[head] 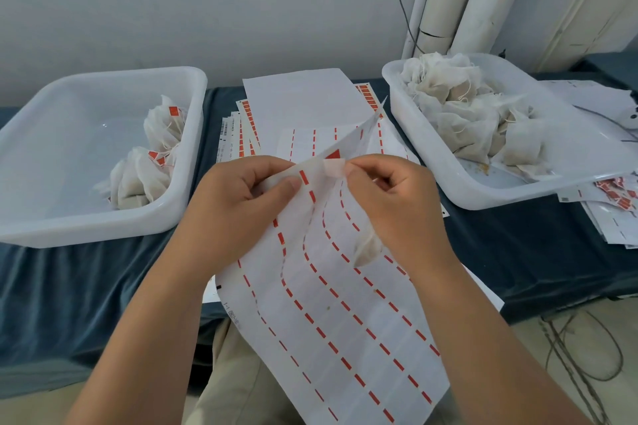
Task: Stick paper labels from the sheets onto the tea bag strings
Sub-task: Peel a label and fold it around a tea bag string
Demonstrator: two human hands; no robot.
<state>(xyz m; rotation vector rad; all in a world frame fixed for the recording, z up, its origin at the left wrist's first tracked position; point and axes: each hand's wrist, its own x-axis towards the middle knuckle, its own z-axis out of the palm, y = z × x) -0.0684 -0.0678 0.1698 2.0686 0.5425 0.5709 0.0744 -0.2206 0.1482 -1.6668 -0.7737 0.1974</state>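
One dark blue cloth-covered table (518,252) carries two translucent white plastic tubs: left tub (86,229) w/ a few gauzy white tea bags bearing red tags (138,183), right tub (483,198) heaped w/ untagged white tea bags (459,114). Between them lies a flat stack of white label sheets w/ red dashed rows (303,100). Centre, nearer the person: white sheet of peel-off paper labels w/ red dashed columns (345,331), lifted and curled, lower end over the lap. Left hand (241,193) pinches the sheet's upper edge, thumb on top, fingers curled beneath. Right hand (390,197) pinches a small white label (333,167) at the sheet's top, thumb vs. forefinger; remaining fingers curl round a white tea bag (367,250) tucked under the palm
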